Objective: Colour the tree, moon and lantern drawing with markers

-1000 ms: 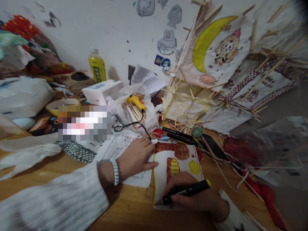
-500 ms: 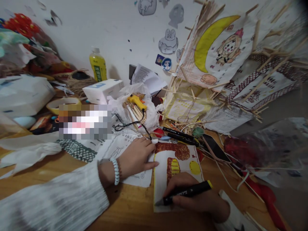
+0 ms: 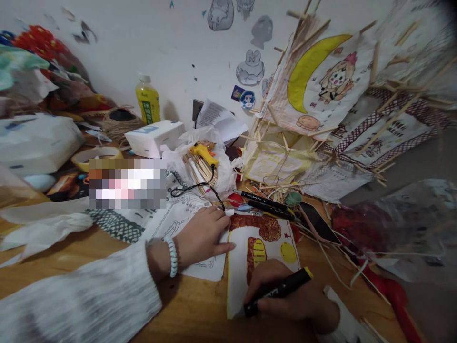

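In my right hand (image 3: 296, 300) is a black marker (image 3: 280, 288) with a yellow end, its fingers wrapped round the barrel. The marker's tip end is low over the bottom edge of a drawing (image 3: 237, 276); whether it touches cannot be told. Brown and yellow shapes, a yellow circle and a yellow line along the left edge colour the drawing. My left hand (image 3: 203, 233) lies flat, fingers outstretched and empty, with its fingertips at the drawing's upper left edge. Beneath it rests another sheet (image 3: 207, 269) with line drawings.
Two black markers (image 3: 267, 207) and a phone (image 3: 319, 223) lie beyond the drawing. A yellow glue gun (image 3: 203, 155) sits on a bag of sticks. At the right stands a stick frame with painted panels (image 3: 321, 81). A drink bottle (image 3: 148, 102) and white box (image 3: 155, 137) stand behind.
The marker's tip end has moved a little right and toward me along the drawing's bottom edge, and the marker tilts more steeply. My left hand stays in place.
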`<state>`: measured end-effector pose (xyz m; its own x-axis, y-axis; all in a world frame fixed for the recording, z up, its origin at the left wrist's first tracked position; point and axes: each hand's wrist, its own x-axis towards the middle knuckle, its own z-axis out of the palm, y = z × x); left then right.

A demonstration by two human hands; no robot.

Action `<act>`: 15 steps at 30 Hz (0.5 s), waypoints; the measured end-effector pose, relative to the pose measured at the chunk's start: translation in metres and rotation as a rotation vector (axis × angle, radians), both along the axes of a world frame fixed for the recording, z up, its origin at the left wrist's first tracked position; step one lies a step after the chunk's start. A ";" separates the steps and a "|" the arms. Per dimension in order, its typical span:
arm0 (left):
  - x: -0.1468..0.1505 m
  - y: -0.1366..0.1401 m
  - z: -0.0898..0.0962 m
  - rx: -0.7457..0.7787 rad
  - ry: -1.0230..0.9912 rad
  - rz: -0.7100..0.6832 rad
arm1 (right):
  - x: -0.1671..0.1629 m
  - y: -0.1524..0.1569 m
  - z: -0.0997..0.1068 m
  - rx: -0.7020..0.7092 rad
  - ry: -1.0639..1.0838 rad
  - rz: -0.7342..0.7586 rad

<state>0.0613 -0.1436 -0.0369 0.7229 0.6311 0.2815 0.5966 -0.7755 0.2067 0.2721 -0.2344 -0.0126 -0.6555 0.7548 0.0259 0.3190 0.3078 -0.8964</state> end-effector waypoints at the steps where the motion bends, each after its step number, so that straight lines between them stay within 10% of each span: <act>1: 0.000 0.000 0.000 -0.004 -0.016 0.000 | 0.001 -0.001 -0.002 -0.025 0.040 -0.001; 6: 0.000 0.001 0.001 -0.098 -0.195 0.076 | 0.024 0.008 -0.012 -0.034 0.232 -0.227; 10: 0.000 0.004 -0.003 -0.055 -0.174 0.166 | 0.047 0.026 -0.005 0.402 -0.161 -0.637; 15: -0.004 0.003 -0.001 0.046 -0.047 0.179 | 0.054 0.033 -0.003 0.510 -0.510 -0.830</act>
<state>0.0572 -0.1402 -0.0378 0.5855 0.7340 0.3440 0.7163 -0.6672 0.2045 0.3257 -0.2014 -0.0152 0.0287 0.9434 0.3304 0.8949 0.1230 -0.4289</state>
